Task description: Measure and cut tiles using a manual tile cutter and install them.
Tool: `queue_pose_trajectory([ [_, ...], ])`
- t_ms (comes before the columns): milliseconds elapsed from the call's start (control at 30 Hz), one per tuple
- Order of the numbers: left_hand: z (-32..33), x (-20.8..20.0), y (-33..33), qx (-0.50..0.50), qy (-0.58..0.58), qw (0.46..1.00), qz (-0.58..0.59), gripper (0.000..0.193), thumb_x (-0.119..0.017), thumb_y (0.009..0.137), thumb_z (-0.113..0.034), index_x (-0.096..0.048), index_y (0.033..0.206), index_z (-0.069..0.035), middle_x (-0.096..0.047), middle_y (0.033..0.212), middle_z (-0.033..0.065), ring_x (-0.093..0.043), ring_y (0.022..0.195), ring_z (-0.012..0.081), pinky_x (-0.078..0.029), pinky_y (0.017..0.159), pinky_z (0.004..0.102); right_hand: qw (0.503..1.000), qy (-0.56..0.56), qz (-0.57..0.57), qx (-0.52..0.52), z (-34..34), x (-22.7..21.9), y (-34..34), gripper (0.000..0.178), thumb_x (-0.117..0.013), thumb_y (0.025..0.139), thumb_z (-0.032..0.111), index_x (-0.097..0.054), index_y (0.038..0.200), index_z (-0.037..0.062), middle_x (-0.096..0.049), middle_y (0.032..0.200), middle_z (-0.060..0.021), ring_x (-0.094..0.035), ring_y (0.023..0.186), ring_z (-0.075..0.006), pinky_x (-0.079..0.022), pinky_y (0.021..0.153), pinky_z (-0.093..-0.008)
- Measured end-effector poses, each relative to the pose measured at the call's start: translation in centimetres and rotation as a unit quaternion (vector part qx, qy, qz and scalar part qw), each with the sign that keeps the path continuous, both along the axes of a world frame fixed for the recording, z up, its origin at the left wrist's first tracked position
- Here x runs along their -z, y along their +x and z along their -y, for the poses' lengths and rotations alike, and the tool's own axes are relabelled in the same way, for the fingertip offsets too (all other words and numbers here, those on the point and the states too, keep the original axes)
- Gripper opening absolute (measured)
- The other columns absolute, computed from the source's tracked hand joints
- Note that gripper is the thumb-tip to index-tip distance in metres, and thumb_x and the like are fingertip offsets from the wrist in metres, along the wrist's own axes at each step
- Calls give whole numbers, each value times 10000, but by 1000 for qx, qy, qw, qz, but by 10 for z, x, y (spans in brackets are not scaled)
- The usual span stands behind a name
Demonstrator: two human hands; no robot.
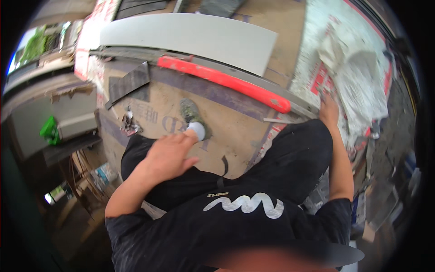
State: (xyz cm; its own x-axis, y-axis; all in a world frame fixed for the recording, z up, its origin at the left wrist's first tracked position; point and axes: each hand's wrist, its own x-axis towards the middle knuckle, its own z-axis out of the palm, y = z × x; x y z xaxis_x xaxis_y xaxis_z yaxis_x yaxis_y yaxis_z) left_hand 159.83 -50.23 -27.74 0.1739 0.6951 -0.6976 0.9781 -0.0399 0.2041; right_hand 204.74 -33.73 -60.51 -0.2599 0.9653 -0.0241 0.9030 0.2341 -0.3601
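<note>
My left hand (174,154) lies over my left leg near the ankle, its fingers stretched out and holding nothing. On the far right my right hand (329,109) reaches past my right knee, down among packing sheets. Its fingers are bent around something small and greyish that I cannot make out, beside a crumpled clear plastic bag (362,86). A long red bar (222,84) lies along a grey metal rail (258,77) in front of me. Beyond the rail is a large pale tile or panel (186,36).
Brown printed cardboard (226,154) covers the floor under my shoe (189,111). Dark tile offcuts (131,84) and crumpled scraps (130,124) lie to the left. A low shelf with a green bag (50,131) stands farther left. Red-and-white sheeting (312,45) spreads at right, with clutter beyond.
</note>
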Motion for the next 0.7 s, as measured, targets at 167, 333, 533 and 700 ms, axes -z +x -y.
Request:
queue_pose_trajectory([
  [167, 16, 9, 33, 29, -2, 985, 169, 498, -617, 885, -379, -517, 1267, -74, -590, 1110, 114, -578, 1051, 292, -430, 931, 404, 909, -218, -242, 261, -3, 33, -2, 341, -472, 959, 268, -664, 1059, 5, -684, 856, -200, -652, 805, -342, -487, 759, -435],
  [333, 4, -25, 36, -99, 36, 849, 517, 312, -694, 862, -318, -542, 942, -58, -555, 894, 81, -569, 822, 289, -467, 671, 371, 965, -100, -98, 221, -4, 36, -3, 409, -431, 978, 345, -659, 1067, 18, -662, 842, -221, -632, 804, -382, -465, 752, -452],
  [533, -8, -53, 15, -143, 48, 691, 707, 425, -776, 791, -335, -430, 693, -110, -415, 660, 27, -449, 571, 239, -339, 490, 320, 975, -69, -60, 204, -8, 40, 1, 450, -412, 978, 365, -654, 1019, -12, -655, 880, -260, -612, 852, -430, -454, 787, -473],
  [700, -9, -54, 27, -112, 82, 707, 693, 435, -769, 794, -364, -421, 688, -125, -399, 660, 13, -440, 568, 231, -321, 470, 317, 969, -76, -95, 213, -4, 34, -1, 450, -438, 966, 362, -628, 1041, -40, -644, 920, -281, -600, 872, -445, -443, 787, -468],
])
